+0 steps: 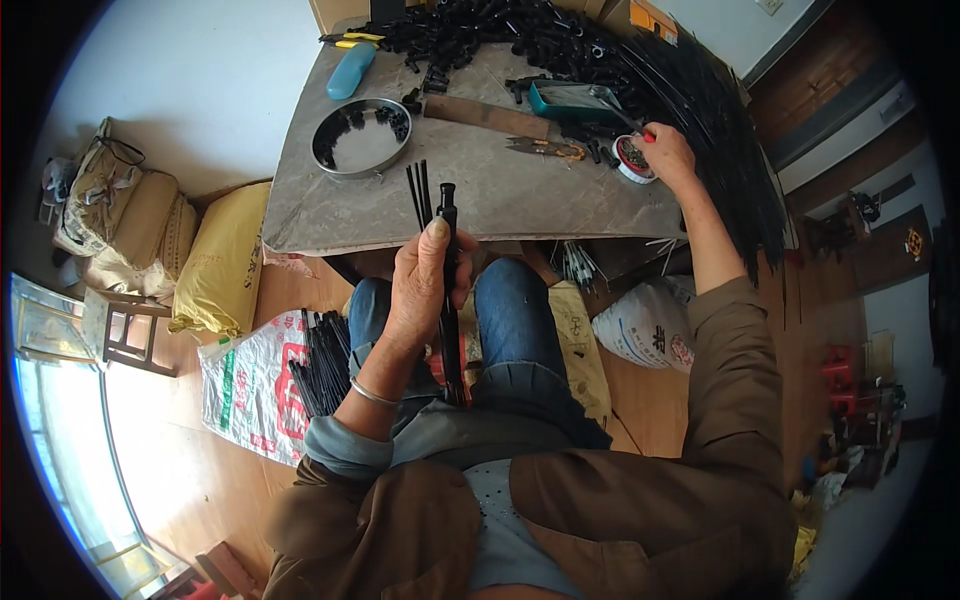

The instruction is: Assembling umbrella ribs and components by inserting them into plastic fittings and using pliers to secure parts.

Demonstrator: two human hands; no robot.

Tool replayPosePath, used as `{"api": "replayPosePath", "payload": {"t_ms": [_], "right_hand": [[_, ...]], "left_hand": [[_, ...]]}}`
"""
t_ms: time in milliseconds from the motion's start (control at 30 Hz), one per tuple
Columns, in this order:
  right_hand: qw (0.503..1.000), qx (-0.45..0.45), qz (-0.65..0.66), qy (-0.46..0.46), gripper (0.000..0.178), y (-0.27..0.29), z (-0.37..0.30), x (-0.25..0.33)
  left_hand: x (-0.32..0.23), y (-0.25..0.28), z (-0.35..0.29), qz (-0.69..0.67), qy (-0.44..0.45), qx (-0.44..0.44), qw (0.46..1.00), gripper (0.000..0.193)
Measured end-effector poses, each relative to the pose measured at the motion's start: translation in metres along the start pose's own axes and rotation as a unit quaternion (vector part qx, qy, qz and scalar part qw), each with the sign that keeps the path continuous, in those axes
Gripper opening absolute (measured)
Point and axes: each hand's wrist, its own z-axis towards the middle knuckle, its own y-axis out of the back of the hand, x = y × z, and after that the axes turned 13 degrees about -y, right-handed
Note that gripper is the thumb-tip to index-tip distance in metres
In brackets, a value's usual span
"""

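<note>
My left hand (432, 262) is closed around a dark tubular black plastic fitting (447, 200) held upright over my lap. Several thin black rods (420, 190) stick up beside it from the same grip. At the table's right side my right hand (668, 155) grips a red-handled tool (627, 119) with a long thin metal shaft; its exact kind is unclear. Just below those fingers stands a small round white tub (634, 172) with a red inner rim and small bits inside. The shaft reaches toward a teal tray (560, 103).
Scissors (545, 147) and a flat wooden strip (490, 115) lie mid-table. A metal bowl (360, 170) with small black parts and a blue case (351, 70) sit left. Black fittings (490, 35) heap at the back; long black rods (720, 150) hang off the right edge.
</note>
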Motion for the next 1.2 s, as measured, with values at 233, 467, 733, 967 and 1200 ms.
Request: {"api": "replayPosePath", "payload": {"t_ms": [233,467,733,967,1200], "right_hand": [[0.964,0.144,0.223,-0.021,0.026,0.000,0.008,-0.015],[0.633,0.486,0.601,0.047,0.013,0.009,-0.123,0.063],[0.650,0.505,0.567,0.016,0.019,-0.023,-0.228,0.155],[0.703,0.442,0.557,0.009,0.019,-0.035,-0.247,0.181],[0.802,0.199,0.555,0.099,0.016,-0.048,-0.263,0.197]], "left_hand": [[-0.004,-0.005,-0.007,0.002,-0.027,-0.004,1.000,0.055],[-0.016,0.004,-0.016,0.031,-0.062,-0.052,0.996,0.053],[-0.023,0.026,-0.025,-0.004,-0.099,-0.102,0.990,0.050],[-0.025,0.033,-0.035,0.019,-0.119,-0.109,0.987,0.057],[-0.029,0.029,-0.035,0.016,-0.100,-0.132,0.986,0.045]]}}
